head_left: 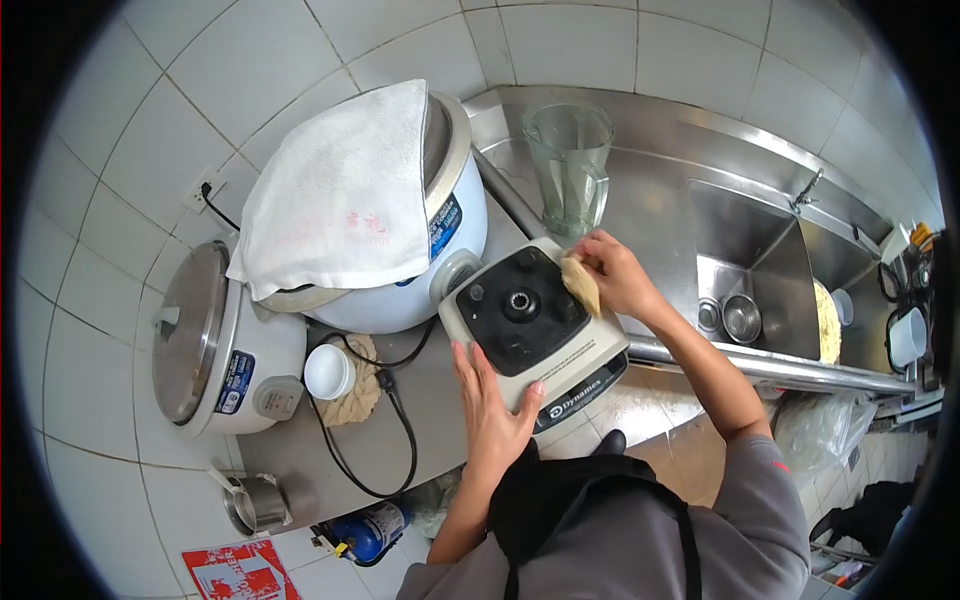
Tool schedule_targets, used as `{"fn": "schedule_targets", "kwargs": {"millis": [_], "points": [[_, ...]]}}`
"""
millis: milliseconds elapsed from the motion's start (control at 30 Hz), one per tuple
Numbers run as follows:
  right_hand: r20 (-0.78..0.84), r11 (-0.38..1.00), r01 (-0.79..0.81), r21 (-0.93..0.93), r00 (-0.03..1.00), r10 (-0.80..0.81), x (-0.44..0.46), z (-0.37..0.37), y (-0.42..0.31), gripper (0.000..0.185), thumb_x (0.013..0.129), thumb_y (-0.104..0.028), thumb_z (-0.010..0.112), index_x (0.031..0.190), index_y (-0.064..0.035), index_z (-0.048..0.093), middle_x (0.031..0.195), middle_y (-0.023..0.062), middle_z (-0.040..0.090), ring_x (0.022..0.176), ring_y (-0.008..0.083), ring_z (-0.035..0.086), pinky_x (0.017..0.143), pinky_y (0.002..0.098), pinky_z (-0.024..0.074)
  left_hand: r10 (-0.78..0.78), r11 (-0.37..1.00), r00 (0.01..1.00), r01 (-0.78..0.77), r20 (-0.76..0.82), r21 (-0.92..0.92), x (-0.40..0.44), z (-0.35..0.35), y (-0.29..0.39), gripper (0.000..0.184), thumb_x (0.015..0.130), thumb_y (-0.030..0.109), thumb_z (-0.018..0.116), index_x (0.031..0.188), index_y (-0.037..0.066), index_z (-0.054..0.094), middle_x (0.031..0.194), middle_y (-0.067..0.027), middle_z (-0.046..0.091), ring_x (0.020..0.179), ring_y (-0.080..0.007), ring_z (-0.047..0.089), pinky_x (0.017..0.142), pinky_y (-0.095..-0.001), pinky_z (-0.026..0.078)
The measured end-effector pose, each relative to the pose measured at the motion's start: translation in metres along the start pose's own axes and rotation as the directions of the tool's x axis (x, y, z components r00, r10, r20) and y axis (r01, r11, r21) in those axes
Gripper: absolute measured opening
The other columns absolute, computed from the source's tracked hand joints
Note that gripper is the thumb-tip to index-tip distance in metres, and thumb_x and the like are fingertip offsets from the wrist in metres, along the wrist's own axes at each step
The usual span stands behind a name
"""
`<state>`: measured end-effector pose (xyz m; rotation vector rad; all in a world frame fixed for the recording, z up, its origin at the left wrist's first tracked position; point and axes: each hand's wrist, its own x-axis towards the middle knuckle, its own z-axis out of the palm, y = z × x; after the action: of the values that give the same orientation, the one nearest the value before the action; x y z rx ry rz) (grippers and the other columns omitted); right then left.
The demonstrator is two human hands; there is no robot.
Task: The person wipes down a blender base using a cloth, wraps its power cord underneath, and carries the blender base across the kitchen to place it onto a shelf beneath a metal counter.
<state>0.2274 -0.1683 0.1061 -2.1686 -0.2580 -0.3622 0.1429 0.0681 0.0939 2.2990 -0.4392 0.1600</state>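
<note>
The left forearm (460, 524) runs forward from the torso. The left hand (492, 415) lies with its back to the camera; its fingers (484, 372) are extended forward, and the thumb (532, 398) is set apart toward the right. The right elbow (748, 428) is bent. The right forearm (697, 362) angles forward and leftward. The right hand (618, 278) is farther forward, fingers curled in a pinch.

Bright, fisheye-bent (corners black), mostly sharp

Single head-worn camera; faces forward, steeply down; wide, round-edged view; blender base (520, 335) close, near centre
</note>
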Motion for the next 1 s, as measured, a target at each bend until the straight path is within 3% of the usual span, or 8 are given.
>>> {"fn": "schedule_targets", "kwargs": {"millis": [133, 233, 333, 500, 600, 700, 833, 1000], "points": [[0.138, 0.956, 0.173, -0.239, 0.98, -0.143, 0.064, 0.016, 0.026, 0.02, 0.07, -0.009, 0.065, 0.089, -0.0032, 0.062, 0.095, 0.0142, 0.059, 0.092, 0.0295, 0.056, 0.078, 0.0341, 0.0445, -0.002, 0.999, 1.0, 0.002, 0.017, -0.052, -0.001, 0.0, -0.003, 0.087, 0.083, 0.03, 0.062, 0.139, -0.007, 0.006, 0.144, -0.0307, -0.002, 0.134, -0.0434, 0.011, 0.107, -0.0438, 0.021], [0.281, 0.989, -0.148, 0.017, 0.95, 0.138, 0.102, 0.037, 0.03, 0.021, 0.069, -0.013, 0.067, 0.087, -0.0029, 0.063, 0.085, 0.0138, 0.063, 0.082, 0.0251, 0.061, 0.073, 0.0328, 0.0459, -0.008, 0.996, 1.0, 0.009, 0.014, -0.085, 0.0, 0.001, -0.002, 0.086, 0.083, 0.028, 0.062, 0.139, -0.007, 0.007, 0.144, -0.0302, -0.001, 0.134, -0.0422, 0.011, 0.107, -0.0431, 0.021], [0.203, 0.993, -0.112, 0.03, 0.974, 0.103, 0.095, 0.044, 0.034, 0.024, 0.068, -0.016, 0.068, 0.087, -0.0018, 0.063, 0.077, 0.013, 0.065, 0.074, 0.0225, 0.063, 0.069, 0.0324, 0.0465, -0.016, 0.996, 1.0, 0.016, -0.003, -0.084, 0.002, 0.0, -0.002, 0.084, 0.084, 0.027, 0.062, 0.139, -0.007, 0.008, 0.145, -0.0297, -0.001, 0.135, -0.0415, 0.012, 0.107, -0.0426, 0.021], [-0.077, 0.986, 0.102, 0.133, 0.993, -0.092, -0.007, 0.016, 0.024, 0.028, 0.074, -0.019, 0.069, 0.098, -0.0038, 0.066, 0.116, 0.0159, 0.056, 0.09, 0.0232, 0.061, 0.079, 0.0319, 0.0471, -0.053, 0.992, 0.999, 0.054, 0.01, -0.111, 0.0, -0.001, 0.004, 0.083, 0.084, 0.026, 0.061, 0.139, -0.007, 0.008, 0.145, -0.0295, -0.001, 0.134, -0.0416, 0.013, 0.107, -0.0426, 0.021], [-0.19, 0.972, -0.11, 0.209, 0.97, 0.151, -0.048, 0.012, 0.0, 0.022, 0.077, -0.019, 0.067, 0.092, -0.0024, 0.067, 0.101, 0.0176, 0.063, 0.082, 0.0189, 0.062, 0.072, 0.0309, 0.0481, -0.044, 0.988, 0.999, 0.047, 0.021, -0.149, -0.002, -0.003, 0.001, 0.083, 0.084, 0.027, 0.06, 0.139, -0.006, 0.008, 0.145, -0.0294, -0.001, 0.134, -0.0416, 0.013, 0.107, -0.0427, 0.022], [-0.036, 0.93, -0.34, 0.139, 0.937, 0.348, -0.002, 0.013, 0.009, 0.02, 0.078, -0.019, 0.065, 0.087, -0.0012, 0.067, 0.08, 0.0181, 0.065, 0.071, 0.0162, 0.063, 0.066, 0.0302, 0.0483, -0.028, 0.994, 0.998, 0.034, 0.053, -0.107, -0.001, -0.006, -0.001, 0.083, 0.084, 0.028, 0.06, 0.139, -0.006, 0.009, 0.145, -0.0294, -0.001, 0.134, -0.0415, 0.013, 0.106, -0.0427, 0.023], [0.024, 0.94, -0.341, 0.006, 0.94, 0.341, 0.09, 0.047, 0.033, 0.021, 0.077, -0.021, 0.062, 0.084, -0.0009, 0.067, 0.062, 0.012, 0.06, 0.057, 0.0111, 0.05, 0.057, 0.0313, 0.0448, -0.015, 0.991, 1.0, 0.018, 0.021, -0.135, -0.002, 0.0, -0.001, 0.083, 0.084, 0.028, 0.061, 0.139, -0.007, 0.009, 0.145, -0.03, -0.002, 0.134, -0.0431, 0.012, 0.106, -0.0443, 0.022], [-0.065, 0.831, -0.296, 0.471, 0.928, 0.367, 0.019, 0.033, 0.022, 0.028, 0.083, -0.026, 0.059, 0.096, -0.0021, 0.064, 0.073, 0.0045, 0.062, 0.069, 0.0083, 0.051, 0.063, 0.0282, 0.0445, -0.047, 0.98, 0.999, 0.051, 0.025, -0.191, -0.003, -0.005, 0.001, 0.084, 0.084, 0.029, 0.061, 0.138, -0.008, 0.009, 0.143, -0.0319, -0.002, 0.133, -0.0467, 0.009, 0.107, -0.0472, 0.019]]}}
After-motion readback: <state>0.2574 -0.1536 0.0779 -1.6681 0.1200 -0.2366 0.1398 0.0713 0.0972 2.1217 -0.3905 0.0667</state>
